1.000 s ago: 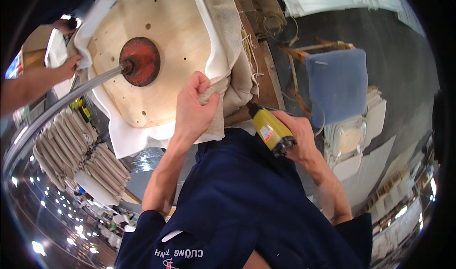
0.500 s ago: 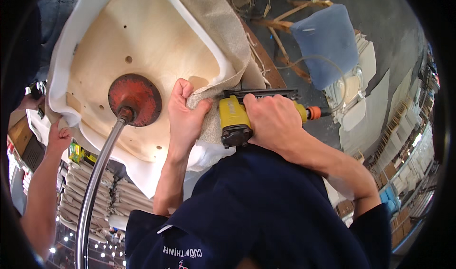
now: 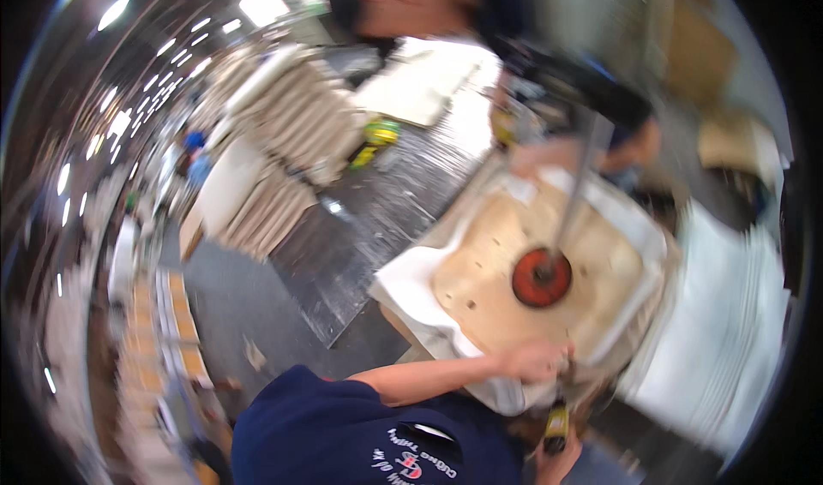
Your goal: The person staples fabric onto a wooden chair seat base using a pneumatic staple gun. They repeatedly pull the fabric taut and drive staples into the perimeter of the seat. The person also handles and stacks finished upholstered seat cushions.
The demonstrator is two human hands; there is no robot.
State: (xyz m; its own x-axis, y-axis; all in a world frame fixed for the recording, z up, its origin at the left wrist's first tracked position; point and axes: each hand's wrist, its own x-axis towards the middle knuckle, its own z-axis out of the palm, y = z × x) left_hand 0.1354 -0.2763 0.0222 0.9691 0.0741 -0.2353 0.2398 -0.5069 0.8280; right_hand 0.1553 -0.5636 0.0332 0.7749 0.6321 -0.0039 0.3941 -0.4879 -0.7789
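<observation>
A pale wooden seat panel [image 3: 482, 266] is pressed under a round red pad [image 3: 542, 292] on a metal rod. White padding [image 3: 420, 284] and beige fabric [image 3: 673, 301] wrap up round its edge. My left hand [image 3: 530, 362] is closed at the near edge, its fingers on the folded fabric, somewhat blurred. Below it, my right hand [image 3: 559, 461] grips a yellow and black pneumatic staple gun [image 3: 556, 425], whose nose lies close to the left hand. Whether the nose touches the fabric I cannot tell.
Across the seat a co-worker's blurred hand [image 3: 557, 155] rests by the far edge. Stacked beige cushions [image 3: 296, 112] stand far left beside a dark shiny table [image 3: 369, 228]. A yellow-green object [image 3: 377, 138] lies on it. Piled white sheets [image 3: 703, 331] are at right.
My view has swung round strongly, so the seat now shows at lower right. The staple gun is still in my right hand, and the left hand remains at the fabric edge.
</observation>
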